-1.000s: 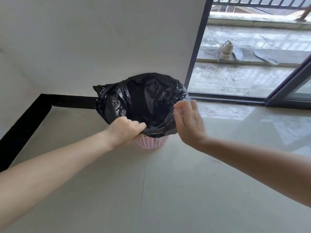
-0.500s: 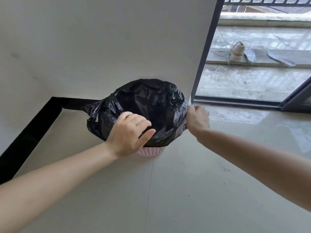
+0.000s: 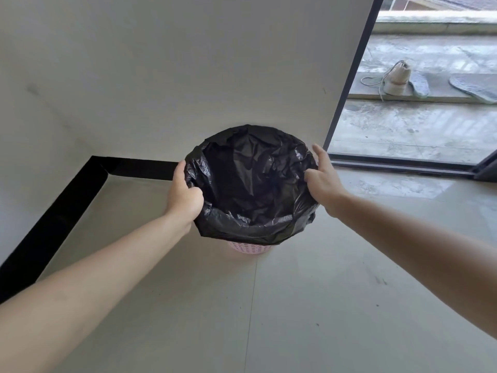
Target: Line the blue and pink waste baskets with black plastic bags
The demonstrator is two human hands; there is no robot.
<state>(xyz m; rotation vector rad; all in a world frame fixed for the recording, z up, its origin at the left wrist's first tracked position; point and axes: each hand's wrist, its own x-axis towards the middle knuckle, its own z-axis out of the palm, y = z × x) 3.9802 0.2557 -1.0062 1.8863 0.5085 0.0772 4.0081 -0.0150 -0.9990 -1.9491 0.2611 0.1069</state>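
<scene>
The left hand (image 3: 184,196) is closed on the left edge of the black bag (image 3: 251,184), thumb inside the rim; the right hand (image 3: 324,179) is spread, its palm laid against the bag's right side. The bag is folded over the pink basket (image 3: 248,248), set on the floor (image 3: 309,305) by the wall (image 3: 188,63). Thin film could be torn by hard downward pulling, or the light basket tipped.
</scene>
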